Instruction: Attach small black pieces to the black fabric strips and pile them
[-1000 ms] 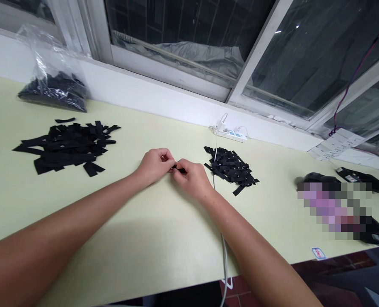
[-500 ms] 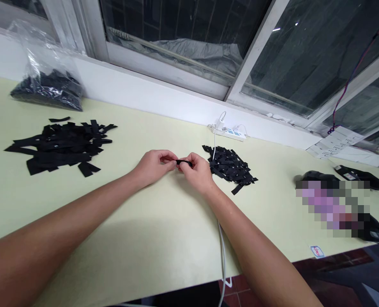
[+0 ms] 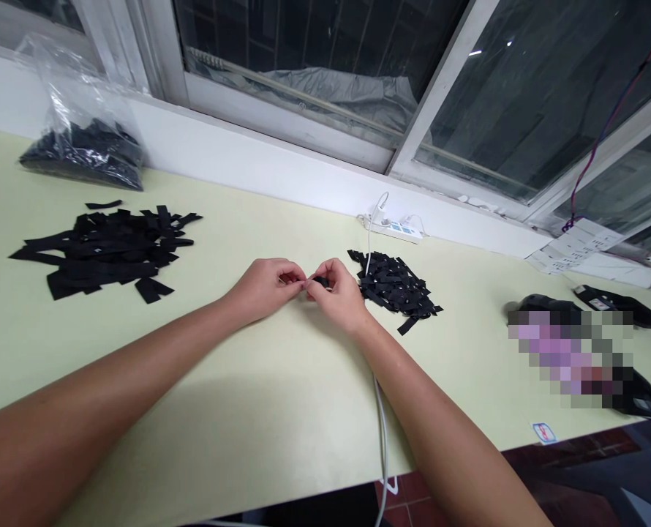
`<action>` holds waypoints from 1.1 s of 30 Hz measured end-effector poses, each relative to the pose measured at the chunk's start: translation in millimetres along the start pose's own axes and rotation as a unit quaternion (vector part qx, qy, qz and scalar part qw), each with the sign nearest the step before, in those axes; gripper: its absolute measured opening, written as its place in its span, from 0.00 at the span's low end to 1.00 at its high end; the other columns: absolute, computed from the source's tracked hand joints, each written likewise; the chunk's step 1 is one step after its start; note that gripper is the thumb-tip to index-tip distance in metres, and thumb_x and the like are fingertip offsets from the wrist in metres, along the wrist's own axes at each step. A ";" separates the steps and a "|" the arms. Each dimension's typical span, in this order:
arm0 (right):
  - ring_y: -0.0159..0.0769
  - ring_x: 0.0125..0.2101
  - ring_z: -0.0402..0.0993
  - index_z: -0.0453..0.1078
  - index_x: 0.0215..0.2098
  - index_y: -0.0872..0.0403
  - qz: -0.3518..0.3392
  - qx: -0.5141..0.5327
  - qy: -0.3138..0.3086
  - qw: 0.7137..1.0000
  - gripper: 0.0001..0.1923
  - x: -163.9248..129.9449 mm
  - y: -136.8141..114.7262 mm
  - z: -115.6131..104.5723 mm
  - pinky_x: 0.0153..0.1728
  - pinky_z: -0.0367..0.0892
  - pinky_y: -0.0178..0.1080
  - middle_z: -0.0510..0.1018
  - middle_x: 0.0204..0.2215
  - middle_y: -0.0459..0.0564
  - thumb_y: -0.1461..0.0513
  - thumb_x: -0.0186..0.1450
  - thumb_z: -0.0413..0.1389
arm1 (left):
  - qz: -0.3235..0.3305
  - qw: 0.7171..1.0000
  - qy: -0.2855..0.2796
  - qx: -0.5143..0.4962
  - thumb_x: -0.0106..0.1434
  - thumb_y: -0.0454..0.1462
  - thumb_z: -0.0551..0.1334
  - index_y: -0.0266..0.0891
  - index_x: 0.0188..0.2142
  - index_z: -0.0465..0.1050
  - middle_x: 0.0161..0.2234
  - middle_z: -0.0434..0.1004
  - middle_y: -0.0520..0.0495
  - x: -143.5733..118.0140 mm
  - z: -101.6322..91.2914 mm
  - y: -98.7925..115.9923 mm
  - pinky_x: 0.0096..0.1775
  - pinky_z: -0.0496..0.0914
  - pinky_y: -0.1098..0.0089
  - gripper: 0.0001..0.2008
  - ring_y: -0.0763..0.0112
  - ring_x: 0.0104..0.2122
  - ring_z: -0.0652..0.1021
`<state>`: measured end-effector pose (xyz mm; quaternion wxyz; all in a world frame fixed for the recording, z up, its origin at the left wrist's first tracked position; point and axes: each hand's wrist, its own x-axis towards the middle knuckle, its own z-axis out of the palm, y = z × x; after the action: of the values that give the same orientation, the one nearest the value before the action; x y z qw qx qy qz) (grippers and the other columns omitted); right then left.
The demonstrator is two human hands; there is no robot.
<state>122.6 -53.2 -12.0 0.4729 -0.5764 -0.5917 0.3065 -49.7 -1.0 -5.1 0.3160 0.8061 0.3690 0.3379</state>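
Observation:
Over the middle of the pale table, my left hand [image 3: 271, 287] and my right hand [image 3: 337, 293] meet at their fingertips. Both pinch one short black fabric strip [image 3: 321, 281], which is mostly covered by the fingers and looks curved or folded. Just right of my right hand lies a pile of short black strips [image 3: 396, 285]. Further off to the left is a looser pile of longer black strips [image 3: 111, 245], with a single strip [image 3: 104, 205] lying behind it.
A clear plastic bag [image 3: 87, 150] of black pieces stands at the back left. Against the wall is a white power strip [image 3: 396, 228]; its white cable [image 3: 381, 439] runs under my right wrist. Dark objects [image 3: 622, 304] and a blurred-out patch [image 3: 567, 355] lie at the right.
My fingertips have drawn together, and the black strip, earlier stretched between them, now bends inside my right fingers and shows less. The piles have not changed.

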 end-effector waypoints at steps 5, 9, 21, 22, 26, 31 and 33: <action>0.34 0.34 0.75 0.62 0.47 0.49 -0.003 0.009 -0.010 1.000 0.21 0.7 1.9 -0.1 0.40 0.69 0.40 0.79 0.35 0.44 0.56 0.58 0.62 | 0.003 1.000 -0.005 0.017 0.61 0.40 0.63 0.41 0.33 0.80 0.33 0.81 0.49 -0.3 -0.8 0.3 0.35 0.69 0.68 0.08 0.68 0.32 0.78; 0.35 0.36 0.75 0.68 0.42 0.50 0.000 0.017 -0.019 1.000 0.14 4.4 8.2 -1.0 0.40 0.71 0.40 0.78 0.36 0.47 0.56 0.59 0.62 | 0.001 1.000 -0.013 0.020 0.62 0.42 0.63 0.41 0.33 0.80 0.35 0.81 0.49 -0.5 -0.5 1.0 0.35 0.67 0.69 0.10 0.68 0.33 0.77; 0.33 0.28 0.70 0.72 0.35 0.51 -0.003 -0.031 -0.015 0.999 0.11 4.8 4.3 -5.8 0.31 0.66 0.37 0.76 0.29 0.45 0.53 0.61 0.60 | -0.032 0.999 -0.003 0.001 0.62 0.46 0.64 0.40 0.33 0.80 0.32 0.81 0.49 -1.3 -3.1 6.2 0.35 0.67 0.68 0.12 0.69 0.32 0.77; 0.33 0.27 0.70 0.72 0.35 0.51 -0.003 -0.036 -0.007 0.999 0.11 5.2 4.5 -6.3 0.31 0.66 0.37 0.76 0.28 0.45 0.52 0.61 0.60 | -0.036 0.999 -0.001 -0.002 0.62 0.47 0.64 0.40 0.33 0.80 0.33 0.81 0.49 -1.4 -3.4 6.6 0.35 0.68 0.68 0.13 0.68 0.32 0.77; 0.33 0.26 0.67 0.73 0.34 0.51 0.002 -0.061 0.026 0.998 0.12 6.7 4.6 -8.1 0.29 0.62 0.36 0.75 0.26 0.44 0.51 0.62 0.59 | -0.056 0.998 0.021 -0.006 0.60 0.47 0.66 0.40 0.36 0.81 0.33 0.82 0.48 -1.0 -3.1 5.3 0.36 0.70 0.67 0.13 0.67 0.33 0.79; 0.32 0.24 0.64 0.74 0.33 0.52 -0.001 -0.084 0.060 0.995 0.13 8.0 3.2 -11.5 0.29 0.59 0.37 0.73 0.24 0.43 0.51 0.62 0.59 | -0.052 0.998 0.042 -0.005 0.61 0.42 0.65 0.39 0.40 0.81 0.38 0.83 0.47 0.0 -2.3 -0.2 0.39 0.72 0.66 0.12 0.67 0.33 0.80; 0.31 0.24 0.64 0.74 0.33 0.53 -0.003 -0.089 0.066 0.994 0.13 8.1 3.0 -12.7 0.29 0.59 0.37 0.73 0.24 0.43 0.52 0.62 0.58 | -0.040 0.999 0.037 -0.007 0.63 0.42 0.64 0.40 0.39 0.82 0.39 0.83 0.47 -0.1 -2.6 -1.0 0.41 0.72 0.65 0.11 0.65 0.36 0.81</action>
<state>136.3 -47.2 -8.5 0.4587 -0.6333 -0.5860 0.2123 -52.1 0.1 -4.4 0.3209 0.7757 0.4097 0.3570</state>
